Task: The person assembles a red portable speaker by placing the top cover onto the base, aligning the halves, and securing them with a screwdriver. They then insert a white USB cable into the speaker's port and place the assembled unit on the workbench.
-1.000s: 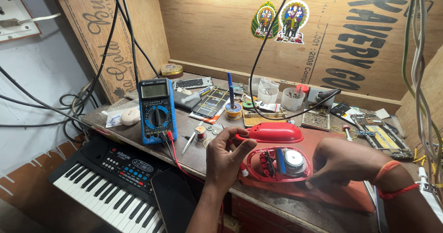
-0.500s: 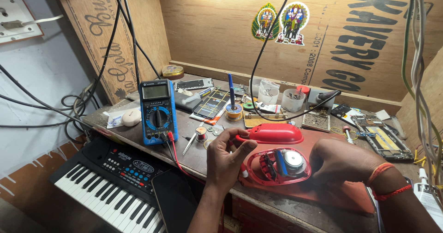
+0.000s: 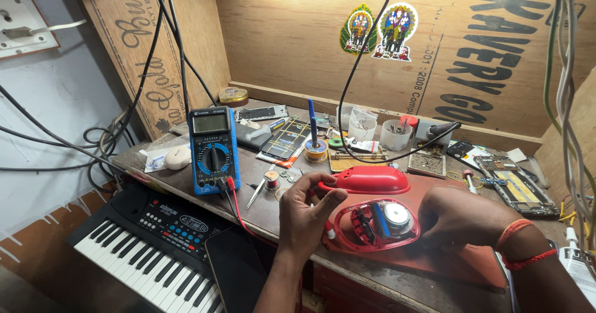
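Head view: left hand (image 3: 308,210) curled at left end of opened red casing (image 3: 371,227), fingertips pinched narrow on rim; thin tool possibly held, cannot be told. Right hand (image 3: 462,219) closed over casing's right end, steadying it. Casing lies between hands, touching both, long axis left-right, open side up, round speaker (image 3: 395,214) exposed. Red lid (image 3: 370,179) just beyond left hand. Blue multimeter (image 3: 213,149) further left; keyboard (image 3: 149,251) below-left.

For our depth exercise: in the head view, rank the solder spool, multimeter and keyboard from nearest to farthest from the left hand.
From the left hand:
1. Solder spool, just up-left on the bench.
2. Multimeter, farther left, propped up.
3. Keyboard, lower left, below the bench edge.
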